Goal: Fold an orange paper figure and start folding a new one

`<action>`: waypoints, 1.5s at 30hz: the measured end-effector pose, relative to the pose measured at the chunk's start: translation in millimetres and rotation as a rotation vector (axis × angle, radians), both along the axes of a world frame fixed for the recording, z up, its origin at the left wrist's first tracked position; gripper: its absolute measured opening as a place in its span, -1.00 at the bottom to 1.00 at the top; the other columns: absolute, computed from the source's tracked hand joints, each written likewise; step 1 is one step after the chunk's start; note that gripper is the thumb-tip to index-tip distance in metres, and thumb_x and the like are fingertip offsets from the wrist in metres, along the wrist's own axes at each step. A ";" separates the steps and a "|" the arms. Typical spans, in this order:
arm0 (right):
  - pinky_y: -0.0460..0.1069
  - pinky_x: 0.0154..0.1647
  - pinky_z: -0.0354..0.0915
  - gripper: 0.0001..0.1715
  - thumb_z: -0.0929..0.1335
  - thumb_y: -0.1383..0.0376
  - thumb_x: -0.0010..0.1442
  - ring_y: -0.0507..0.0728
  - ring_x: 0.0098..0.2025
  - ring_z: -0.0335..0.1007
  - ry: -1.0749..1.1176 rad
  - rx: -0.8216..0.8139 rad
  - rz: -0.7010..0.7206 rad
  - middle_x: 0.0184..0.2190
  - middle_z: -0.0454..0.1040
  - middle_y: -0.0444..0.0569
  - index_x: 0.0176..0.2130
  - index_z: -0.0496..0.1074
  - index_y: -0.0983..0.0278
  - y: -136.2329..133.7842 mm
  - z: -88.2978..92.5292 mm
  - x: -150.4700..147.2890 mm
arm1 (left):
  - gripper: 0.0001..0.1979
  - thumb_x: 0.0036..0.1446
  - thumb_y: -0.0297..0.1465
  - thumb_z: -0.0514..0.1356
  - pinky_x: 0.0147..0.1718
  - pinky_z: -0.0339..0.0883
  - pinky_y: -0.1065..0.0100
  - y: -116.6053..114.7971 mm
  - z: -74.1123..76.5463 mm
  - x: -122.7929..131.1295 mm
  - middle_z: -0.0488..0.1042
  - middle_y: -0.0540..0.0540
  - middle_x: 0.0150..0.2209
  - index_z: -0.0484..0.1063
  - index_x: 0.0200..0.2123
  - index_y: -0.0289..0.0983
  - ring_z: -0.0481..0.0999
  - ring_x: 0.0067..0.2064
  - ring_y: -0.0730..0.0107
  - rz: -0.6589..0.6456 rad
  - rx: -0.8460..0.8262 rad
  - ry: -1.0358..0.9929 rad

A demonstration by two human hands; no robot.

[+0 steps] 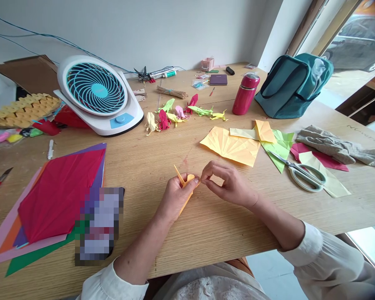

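My left hand (175,196) is closed around a small folded piece of orange-yellow paper (187,181), with a pointed flap sticking up to the left. My right hand (226,183) pinches the right tip of the same folded paper with thumb and forefinger. Both hands rest just above the wooden table (193,233), near its front edge. A creased yellow sheet (233,146) lies just beyond my right hand.
A stack of coloured paper sheets (56,196) lies at the left. Scissors (303,173) rest on green and pale paper scraps at the right. Several small folded paper figures (181,113), a white desk fan (96,93), a red flask (245,93) and a teal bag (292,85) stand farther back.
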State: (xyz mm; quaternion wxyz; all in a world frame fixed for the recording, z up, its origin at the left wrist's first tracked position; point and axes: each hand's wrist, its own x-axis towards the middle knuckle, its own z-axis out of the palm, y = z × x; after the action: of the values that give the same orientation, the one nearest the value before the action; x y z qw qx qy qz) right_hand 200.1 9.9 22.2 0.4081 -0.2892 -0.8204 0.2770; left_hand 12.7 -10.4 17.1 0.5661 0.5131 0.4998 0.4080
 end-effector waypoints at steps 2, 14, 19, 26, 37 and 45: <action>0.00 -0.24 0.37 -0.92 0.35 0.34 0.30 0.06 -0.30 0.40 0.066 -0.205 -0.046 -0.34 0.49 -0.05 -0.29 0.42 0.25 -2.0 -2.3 -3.9 | -0.74 0.13 -0.21 0.25 -0.44 0.01 0.42 0.2 -3.4 -1.6 0.14 0.10 -0.52 0.37 -0.47 -0.26 0.10 -0.45 0.50 0.005 0.059 0.062; -0.07 -0.49 0.10 -0.60 0.51 0.04 0.07 0.00 -0.46 0.18 0.304 -0.758 -0.061 -0.49 0.34 -0.18 -0.37 0.39 0.28 0.2 -14.1 -12.9 | -0.81 0.20 -0.35 0.18 -0.40 0.12 0.44 -3.7 1.0 -0.5 0.31 0.08 -0.50 0.37 -0.46 -0.25 0.25 -0.43 0.49 0.046 0.326 0.340; -0.07 -0.48 0.08 -0.59 0.49 0.02 0.09 0.00 -0.45 0.16 0.338 -0.803 -0.070 -0.50 0.32 -0.18 -0.37 0.38 0.27 0.2 -14.9 -13.3 | -0.82 0.20 -0.38 0.17 -0.39 0.15 0.44 -5.4 1.6 1.2 0.35 0.09 -0.51 0.36 -0.47 -0.24 0.27 -0.44 0.48 0.066 0.382 0.418; -0.07 -0.42 0.10 -0.56 0.52 0.04 0.06 -0.02 -0.45 0.17 0.453 -0.804 -0.017 -0.45 0.32 -0.18 -0.34 0.34 0.26 1.9 -18.1 -15.6 | -0.83 0.19 -0.42 0.17 -0.39 0.15 0.45 -5.8 0.9 1.6 0.35 0.09 -0.50 0.33 -0.46 -0.24 0.27 -0.45 0.50 0.062 0.422 0.468; -0.05 -0.33 0.15 -0.56 0.51 0.08 0.12 0.04 -0.36 0.22 0.581 -0.769 0.068 -0.40 0.32 -0.18 -0.15 0.29 0.17 -3.2 -18.4 -18.5 | -0.84 0.26 -0.39 0.13 -0.35 0.17 0.43 -5.4 0.8 0.0 0.36 0.06 -0.46 0.37 -0.41 -0.24 0.33 -0.40 0.46 0.018 0.508 0.432; -0.01 -0.27 0.16 -0.64 0.42 0.28 0.18 0.05 -0.35 0.16 0.571 -0.776 0.057 -0.41 0.24 -0.19 0.00 0.42 0.14 -7.5 -16.1 -19.2 | -0.85 0.22 -0.45 0.11 -0.37 0.14 0.43 -8.3 -0.2 2.6 0.31 0.09 -0.49 0.33 -0.43 -0.24 0.28 -0.44 0.49 0.016 0.514 0.433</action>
State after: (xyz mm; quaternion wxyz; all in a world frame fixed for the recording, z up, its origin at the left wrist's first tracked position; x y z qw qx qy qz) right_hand 180.9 2.5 6.1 0.4712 -0.3098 -0.5192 0.6422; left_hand 15.3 -18.8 16.9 0.2956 0.7098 0.4934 0.4067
